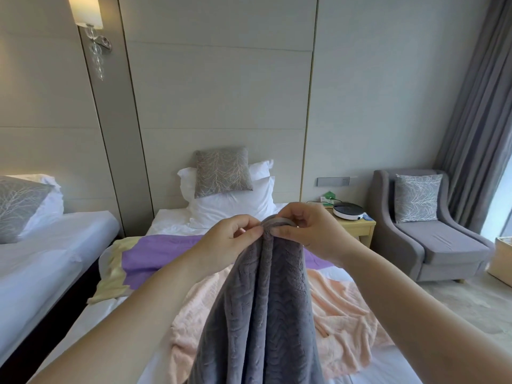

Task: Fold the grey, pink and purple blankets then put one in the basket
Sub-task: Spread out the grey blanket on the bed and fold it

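Both bare forearms reach forward from the lower corners of the view and meet in the middle, raised above the bed [110, 322]. The left grip [232, 236] is closed: thumb and forefinger pinch the top hem of the grey blanket [257, 314] from its left side, and the other fingers curl into the palm. The right grip [310, 228] is closed too, knuckles up and wrist bent downward, its fingertips nipping the same hem just beside the left one. The two are nearly touching, with a short arch of hem bunched between them.

From this pinch the grey blanket hangs straight down in long vertical folds and runs out of the bottom of the view.

Behind it the pink blanket [340, 309] lies rumpled and unfolded across the middle of the bed. Further up, the purple blanket [160, 253] lies spread across the mattress, with a pale yellow border [110, 273] along its left side.

White pillows [230, 209] and a grey patterned cushion [223, 173] stand at the headboard. To the right, a small bedside surface [357, 225] carries a round white device [348, 210], and a grey armchair [443, 245] stands beyond it. At the far right edge a pale container [501, 259] sits on the floor, cut off by the frame; whether it is the basket cannot be told.
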`<state>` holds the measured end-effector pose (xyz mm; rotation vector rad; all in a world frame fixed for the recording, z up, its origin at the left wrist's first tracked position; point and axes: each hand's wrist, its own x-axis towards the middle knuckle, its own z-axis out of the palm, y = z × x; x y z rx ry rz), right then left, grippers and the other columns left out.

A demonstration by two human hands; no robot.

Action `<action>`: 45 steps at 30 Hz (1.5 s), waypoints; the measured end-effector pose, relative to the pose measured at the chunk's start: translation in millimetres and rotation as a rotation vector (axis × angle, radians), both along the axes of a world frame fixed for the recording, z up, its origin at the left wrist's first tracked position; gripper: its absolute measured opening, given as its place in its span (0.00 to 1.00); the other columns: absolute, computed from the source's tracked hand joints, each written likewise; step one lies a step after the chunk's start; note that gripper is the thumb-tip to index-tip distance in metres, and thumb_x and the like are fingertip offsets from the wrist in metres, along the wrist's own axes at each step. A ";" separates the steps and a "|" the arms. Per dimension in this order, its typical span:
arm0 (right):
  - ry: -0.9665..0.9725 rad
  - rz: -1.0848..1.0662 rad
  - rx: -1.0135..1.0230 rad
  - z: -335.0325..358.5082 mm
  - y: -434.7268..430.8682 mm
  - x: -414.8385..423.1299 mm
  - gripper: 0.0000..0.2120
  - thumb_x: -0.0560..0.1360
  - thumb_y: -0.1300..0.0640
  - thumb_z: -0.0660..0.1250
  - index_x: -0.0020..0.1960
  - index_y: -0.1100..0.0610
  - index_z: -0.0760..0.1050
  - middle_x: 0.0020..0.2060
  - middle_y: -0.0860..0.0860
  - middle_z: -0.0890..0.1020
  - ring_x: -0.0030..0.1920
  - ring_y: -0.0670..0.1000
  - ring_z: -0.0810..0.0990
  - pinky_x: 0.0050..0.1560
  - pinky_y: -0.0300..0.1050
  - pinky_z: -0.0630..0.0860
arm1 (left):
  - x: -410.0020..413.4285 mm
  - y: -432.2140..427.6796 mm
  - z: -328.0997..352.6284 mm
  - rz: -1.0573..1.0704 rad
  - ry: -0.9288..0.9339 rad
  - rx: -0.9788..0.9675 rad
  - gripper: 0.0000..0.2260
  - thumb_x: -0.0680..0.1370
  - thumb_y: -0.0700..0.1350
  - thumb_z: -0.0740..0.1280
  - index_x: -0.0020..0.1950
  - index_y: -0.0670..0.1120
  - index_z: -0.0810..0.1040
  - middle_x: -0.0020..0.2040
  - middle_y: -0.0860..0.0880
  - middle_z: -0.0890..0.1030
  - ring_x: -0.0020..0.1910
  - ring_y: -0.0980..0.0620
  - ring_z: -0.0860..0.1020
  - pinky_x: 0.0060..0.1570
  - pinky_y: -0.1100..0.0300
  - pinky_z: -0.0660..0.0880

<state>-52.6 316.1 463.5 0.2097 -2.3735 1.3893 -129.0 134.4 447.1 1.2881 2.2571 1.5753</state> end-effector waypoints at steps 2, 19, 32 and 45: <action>0.024 -0.016 -0.033 -4.4 -2.4 -1.2 0.06 0.70 0.63 0.74 0.43 0.56 0.78 0.40 0.58 0.82 0.40 0.47 0.76 0.46 0.43 0.73 | 2.7 -1.7 1.8 -0.028 -0.098 0.002 0.09 0.81 0.47 0.61 0.52 0.45 0.79 0.41 0.50 0.79 0.43 0.57 0.74 0.50 0.60 0.72; -0.087 0.222 -0.428 -50.1 -10.6 -6.6 0.05 0.66 0.57 0.74 0.39 0.53 0.78 0.37 0.51 0.81 0.40 0.51 0.78 0.47 0.45 0.73 | -11.5 -4.3 26.6 0.156 -0.187 0.251 0.08 0.71 0.48 0.61 0.47 0.52 0.77 0.45 0.50 0.79 0.48 0.52 0.75 0.56 0.53 0.69; 0.020 0.146 -0.376 -18.7 -13.9 -7.9 0.04 0.76 0.68 0.65 0.46 0.62 0.74 0.40 0.58 0.77 0.44 0.56 0.72 0.50 0.54 0.67 | -4.1 -14.1 26.3 0.196 0.005 -0.091 0.11 0.75 0.61 0.65 0.47 0.56 0.80 0.44 0.55 0.84 0.43 0.66 0.80 0.44 0.71 0.73; -0.092 0.167 -0.185 -91.6 -24.8 1.7 0.05 0.67 0.52 0.73 0.41 0.46 0.79 0.39 0.48 0.81 0.43 0.50 0.78 0.52 0.53 0.75 | -11.5 -5.9 51.9 0.330 -0.040 0.390 0.03 0.75 0.47 0.70 0.42 0.50 0.79 0.41 0.52 0.81 0.42 0.54 0.80 0.48 0.56 0.75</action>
